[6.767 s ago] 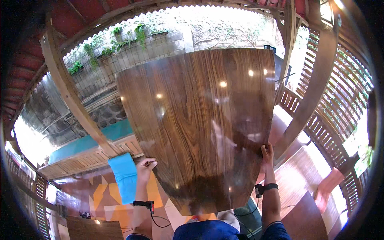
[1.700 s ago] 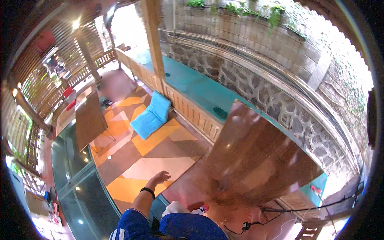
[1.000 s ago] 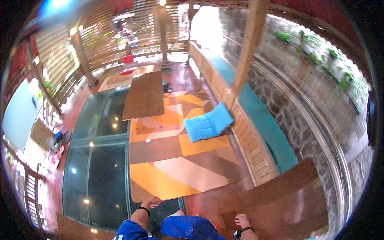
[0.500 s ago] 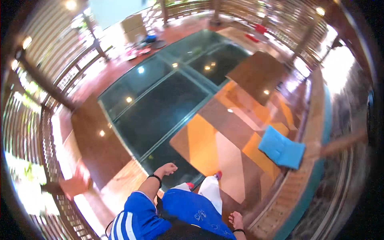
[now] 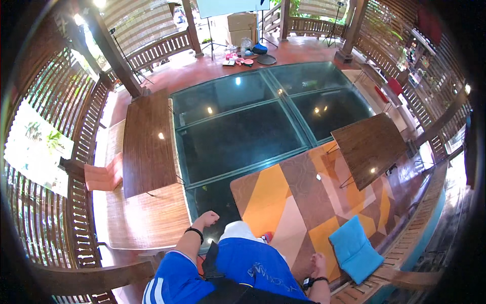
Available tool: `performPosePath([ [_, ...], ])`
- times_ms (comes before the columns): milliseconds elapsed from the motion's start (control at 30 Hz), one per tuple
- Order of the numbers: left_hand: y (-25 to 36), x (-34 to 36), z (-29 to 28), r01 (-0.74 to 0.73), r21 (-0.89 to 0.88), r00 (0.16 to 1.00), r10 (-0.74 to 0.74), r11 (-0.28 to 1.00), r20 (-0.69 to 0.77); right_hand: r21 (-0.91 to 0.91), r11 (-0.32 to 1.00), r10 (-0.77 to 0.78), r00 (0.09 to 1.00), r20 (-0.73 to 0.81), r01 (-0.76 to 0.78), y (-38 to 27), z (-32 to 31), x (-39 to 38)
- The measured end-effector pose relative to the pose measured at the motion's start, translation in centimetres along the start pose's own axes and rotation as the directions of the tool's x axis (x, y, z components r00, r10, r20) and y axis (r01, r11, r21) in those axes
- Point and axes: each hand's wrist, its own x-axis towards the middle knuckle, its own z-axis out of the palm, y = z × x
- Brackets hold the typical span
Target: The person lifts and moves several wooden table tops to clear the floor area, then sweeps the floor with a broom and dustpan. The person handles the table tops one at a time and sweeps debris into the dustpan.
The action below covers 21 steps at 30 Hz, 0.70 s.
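Observation:
My left hand (image 5: 206, 219) is held out in front of my body with its fingers curled in and nothing seen in them. A black band circles that wrist. Lower right, my right hand (image 5: 319, 262) hangs above the patterned rug (image 5: 296, 202), its fingers also curled and no object showing. That wrist wears a dark band or watch. Neither hand touches any furniture. Nearest to the right hand lies a light blue folded floor cushion (image 5: 356, 249). Beyond the left hand spreads the dark glass floor panel (image 5: 238, 142).
Low wooden tables stand left (image 5: 148, 147) and right (image 5: 369, 147) of the glass. An orange floor seat (image 5: 105, 175) sits by the left railing. Cardboard boxes (image 5: 242, 28) and small pink items stand at the back. A wooden bench edge (image 5: 420, 223) curves along the right.
My view has turned, so the room sits further right and lower and looks sharper. My right hand is higher in view, while my left has barely shifted.

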Motion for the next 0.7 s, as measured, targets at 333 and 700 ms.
performPosePath([
  [333,2.0,1.1,5.8,0.098,-0.197,0.992,-0.081,0.975,0.094,-0.36,0.929,-0.03,0.986,0.165,0.089,-12.6,2.8,13.9],
  [700,23.7,17.6,1.5,0.154,0.113,0.976,-0.169,0.982,0.135,-0.239,0.963,0.143,0.988,0.066,-0.123,-15.2,0.2,18.9],
])
